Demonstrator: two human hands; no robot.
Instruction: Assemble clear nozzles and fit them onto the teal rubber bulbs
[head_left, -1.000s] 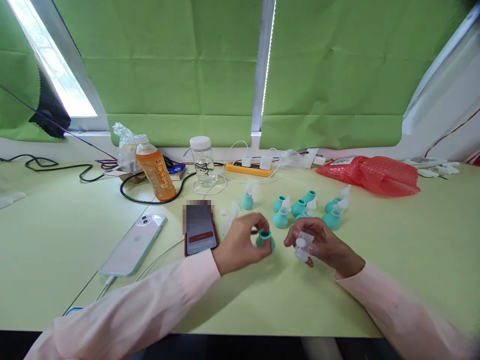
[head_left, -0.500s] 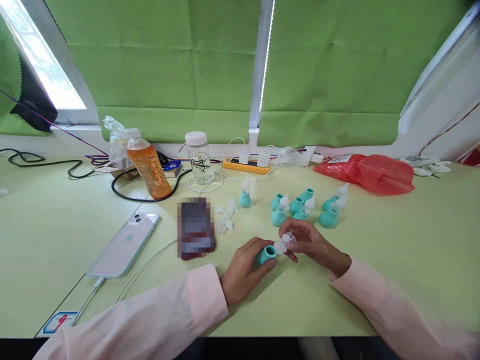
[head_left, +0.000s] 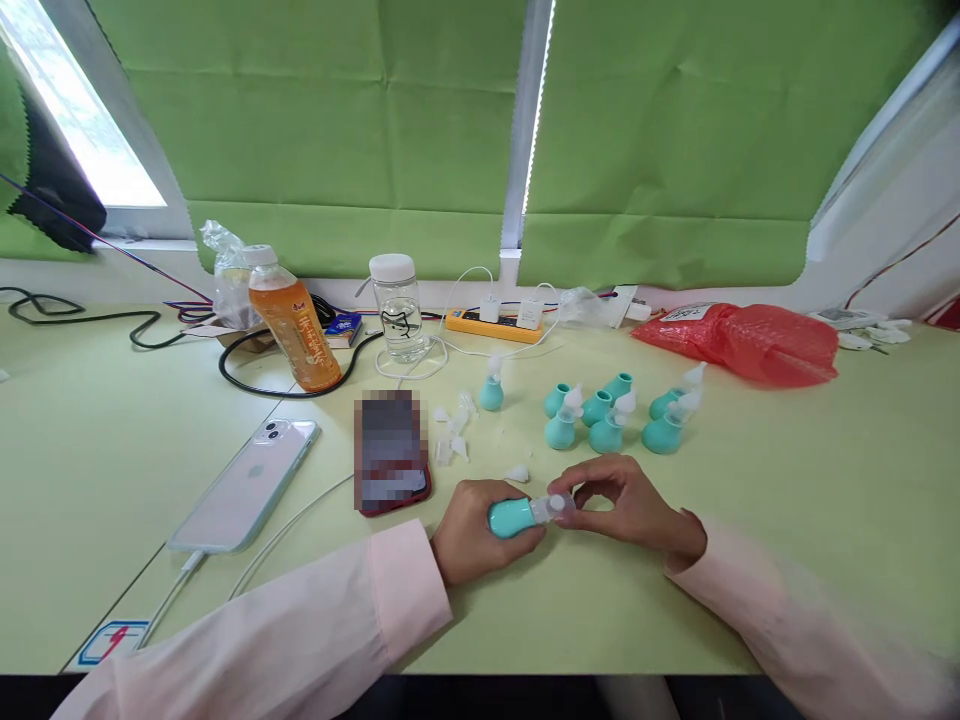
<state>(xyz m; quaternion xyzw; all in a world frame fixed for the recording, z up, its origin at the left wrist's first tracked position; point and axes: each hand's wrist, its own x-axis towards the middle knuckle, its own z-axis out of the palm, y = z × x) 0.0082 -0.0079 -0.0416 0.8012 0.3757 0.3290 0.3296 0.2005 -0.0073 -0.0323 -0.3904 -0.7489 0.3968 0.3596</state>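
Observation:
My left hand [head_left: 480, 530] is wrapped round a teal rubber bulb [head_left: 511, 518], which lies on its side with its mouth toward the right. At that mouth sits a clear plastic piece [head_left: 553, 507], pinched at its right end by the fingertips of my right hand [head_left: 619, 505]. A small white translucent tip [head_left: 517, 473] lies on the table just behind my left hand. Several teal bulbs [head_left: 606, 432] stand behind my right hand, some with white tips and some with open mouths. One tipped bulb [head_left: 491, 392] stands apart, farther left.
Loose clear pieces [head_left: 453, 430] lie beside a red-edged phone [head_left: 391, 450]. A pale phone [head_left: 247, 485] with a cable is at the left. Behind stand an orange drink bottle [head_left: 296, 330], a clear jar [head_left: 400, 315], a power strip [head_left: 495, 325] and a red bag [head_left: 739, 340].
The bulb in my left hand has tilted onto its side, and the clear piece now meets its mouth. A white tip now lies on the table behind my left hand.

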